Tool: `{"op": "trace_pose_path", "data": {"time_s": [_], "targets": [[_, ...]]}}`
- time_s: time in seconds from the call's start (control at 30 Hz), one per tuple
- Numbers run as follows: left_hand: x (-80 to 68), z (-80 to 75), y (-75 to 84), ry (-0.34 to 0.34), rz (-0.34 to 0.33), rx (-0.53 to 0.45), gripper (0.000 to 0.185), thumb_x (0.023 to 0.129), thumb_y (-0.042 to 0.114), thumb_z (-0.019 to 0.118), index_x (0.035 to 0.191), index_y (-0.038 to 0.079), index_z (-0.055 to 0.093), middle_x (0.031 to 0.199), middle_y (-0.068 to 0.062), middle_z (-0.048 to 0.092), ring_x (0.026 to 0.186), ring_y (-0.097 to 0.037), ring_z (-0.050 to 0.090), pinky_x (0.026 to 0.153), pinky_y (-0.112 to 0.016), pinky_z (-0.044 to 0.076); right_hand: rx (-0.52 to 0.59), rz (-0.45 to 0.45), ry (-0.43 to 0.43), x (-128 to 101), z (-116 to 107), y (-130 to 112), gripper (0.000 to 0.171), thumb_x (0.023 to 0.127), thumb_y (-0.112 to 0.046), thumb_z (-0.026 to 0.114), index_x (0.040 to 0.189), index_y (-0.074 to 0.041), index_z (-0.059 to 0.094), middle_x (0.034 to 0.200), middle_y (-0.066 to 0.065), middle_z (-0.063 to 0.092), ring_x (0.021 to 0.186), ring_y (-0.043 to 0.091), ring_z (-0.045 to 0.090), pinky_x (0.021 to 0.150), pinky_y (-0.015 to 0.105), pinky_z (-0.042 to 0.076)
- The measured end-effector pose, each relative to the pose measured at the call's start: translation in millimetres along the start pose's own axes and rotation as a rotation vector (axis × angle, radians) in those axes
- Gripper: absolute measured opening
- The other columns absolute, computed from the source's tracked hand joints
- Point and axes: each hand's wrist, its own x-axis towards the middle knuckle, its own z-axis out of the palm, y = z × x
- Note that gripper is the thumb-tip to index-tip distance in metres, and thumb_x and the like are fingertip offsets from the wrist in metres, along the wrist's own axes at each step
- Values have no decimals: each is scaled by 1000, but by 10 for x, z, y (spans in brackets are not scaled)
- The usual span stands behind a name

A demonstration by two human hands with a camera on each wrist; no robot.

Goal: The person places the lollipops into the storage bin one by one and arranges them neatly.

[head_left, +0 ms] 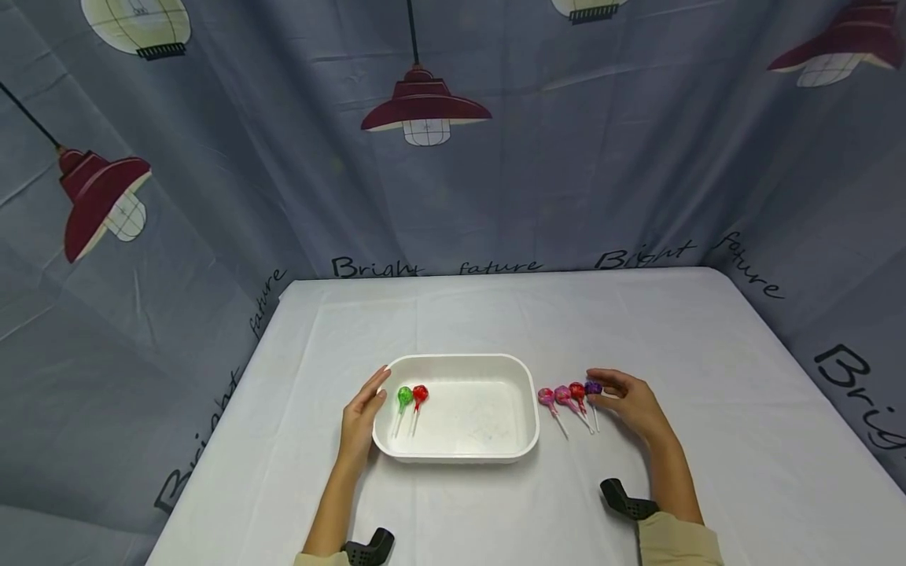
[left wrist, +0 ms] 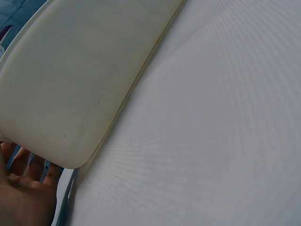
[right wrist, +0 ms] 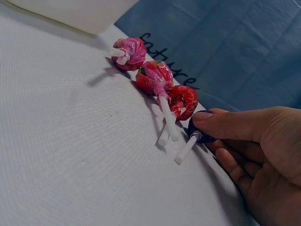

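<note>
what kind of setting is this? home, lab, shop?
Most likely a staged recording setup, not a lived-in room. A printed curtain backdrop with lamp pictures wraps round a table under a plain white cloth, which bears only a white tray and a few lollipops.

The right hand's thumb (right wrist: 225,123) hides most of the purple lollipop (right wrist: 200,136).

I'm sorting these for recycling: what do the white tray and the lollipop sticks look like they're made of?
The white tray looks like thin moulded plastic or foam: matte, smooth, rounded rim. The lollipop sticks look like white paper or plastic tubes, as one end seems hollow. The wrappers appear to be glossy crinkled film.
</note>
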Motion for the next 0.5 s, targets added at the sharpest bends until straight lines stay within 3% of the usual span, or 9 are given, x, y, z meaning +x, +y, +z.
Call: {"op": "trace_pose_path", "data": {"time_s": [0.27, 0.5], "targets": [[4, -9, -33, 5, 14, 15, 33, 94, 5, 50, 126, 7, 57, 136, 1, 48, 130, -9, 34, 107, -19, 24, -31, 34, 7, -9, 2, -9, 47, 83, -22, 70, 123, -2, 57, 121, 21, 55, 113, 39, 47, 96, 54, 37], [3, -18, 13, -10, -33, 0, 33, 94, 5, 50, 127, 7, 56, 137, 1, 46, 131, -8, 32, 107, -17, 23, -41, 50, 8, -7, -6, -22, 48, 83, -25, 70, 123, -2, 57, 121, 21, 55, 113, 39, 47, 96, 55, 37]]}}
